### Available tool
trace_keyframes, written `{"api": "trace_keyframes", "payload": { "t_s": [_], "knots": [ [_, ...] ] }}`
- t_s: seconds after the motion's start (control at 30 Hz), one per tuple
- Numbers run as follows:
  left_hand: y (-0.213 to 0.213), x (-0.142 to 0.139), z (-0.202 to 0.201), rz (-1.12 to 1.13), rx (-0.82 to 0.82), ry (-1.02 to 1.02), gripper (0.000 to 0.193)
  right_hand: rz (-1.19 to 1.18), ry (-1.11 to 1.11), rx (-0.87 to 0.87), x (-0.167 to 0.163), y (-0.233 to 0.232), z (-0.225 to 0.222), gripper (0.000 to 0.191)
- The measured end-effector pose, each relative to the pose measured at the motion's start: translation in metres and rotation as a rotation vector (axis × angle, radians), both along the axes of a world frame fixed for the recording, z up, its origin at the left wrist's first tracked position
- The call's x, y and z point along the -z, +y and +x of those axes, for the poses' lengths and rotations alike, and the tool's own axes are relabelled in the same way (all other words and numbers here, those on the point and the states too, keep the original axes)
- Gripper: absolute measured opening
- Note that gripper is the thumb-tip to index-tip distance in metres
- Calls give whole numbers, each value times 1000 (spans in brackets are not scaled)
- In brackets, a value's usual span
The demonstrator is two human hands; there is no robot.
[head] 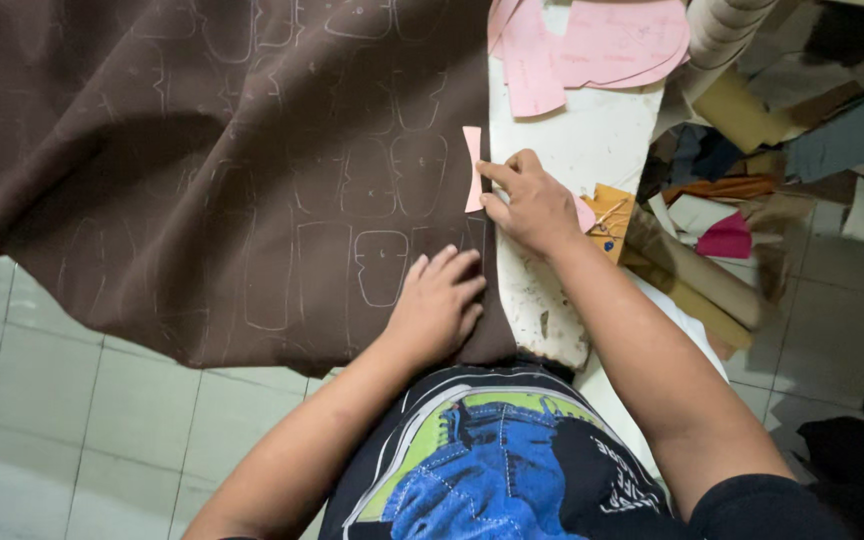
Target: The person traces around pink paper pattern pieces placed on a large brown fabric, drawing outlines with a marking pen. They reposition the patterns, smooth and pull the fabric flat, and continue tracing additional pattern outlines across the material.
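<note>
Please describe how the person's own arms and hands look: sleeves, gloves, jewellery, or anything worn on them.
Both forearms are bare. The left hand and the right hand wear no gloves; no rings, watch or bracelet can be seen. A short black sleeve covers the right upper arm. The left arm's sleeve is out of view.

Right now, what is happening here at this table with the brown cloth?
A person presses the left hand flat on a brown fabric covered with chalk outlines. The right hand holds a small pink paper pattern against the fabric's edge on the white table. More pink patterns lie at the far end; scraps are piled to the right.
</note>
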State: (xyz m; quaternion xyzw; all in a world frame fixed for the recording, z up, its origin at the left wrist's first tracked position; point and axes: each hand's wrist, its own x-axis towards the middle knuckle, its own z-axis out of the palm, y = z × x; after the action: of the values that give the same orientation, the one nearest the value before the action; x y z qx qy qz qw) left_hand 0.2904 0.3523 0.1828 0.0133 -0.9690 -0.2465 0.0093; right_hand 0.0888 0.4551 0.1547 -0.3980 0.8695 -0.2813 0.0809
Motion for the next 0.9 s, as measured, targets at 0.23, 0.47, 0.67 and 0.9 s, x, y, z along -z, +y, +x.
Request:
{"api": "trace_keyframes", "payload": {
  "t_s": [0.23, 0.47, 0.67, 0.9],
  "knots": [
    [-28, 6, -3, 192, 71, -58, 26, 17, 48, -15, -4, -5, 7, 42],
    [-86, 8, -75, -143, -37, 263, 51, 47, 91, 17, -8, -13, 13, 44],
    [-110, 19, -97, -55, -6, 121, 70, 38, 73, 39, -5, -15, 11, 48],
    [-112, 22, -99, -70, -13, 89, 68, 52, 44, 52, -8, -17, 12, 48]
  ]
}}
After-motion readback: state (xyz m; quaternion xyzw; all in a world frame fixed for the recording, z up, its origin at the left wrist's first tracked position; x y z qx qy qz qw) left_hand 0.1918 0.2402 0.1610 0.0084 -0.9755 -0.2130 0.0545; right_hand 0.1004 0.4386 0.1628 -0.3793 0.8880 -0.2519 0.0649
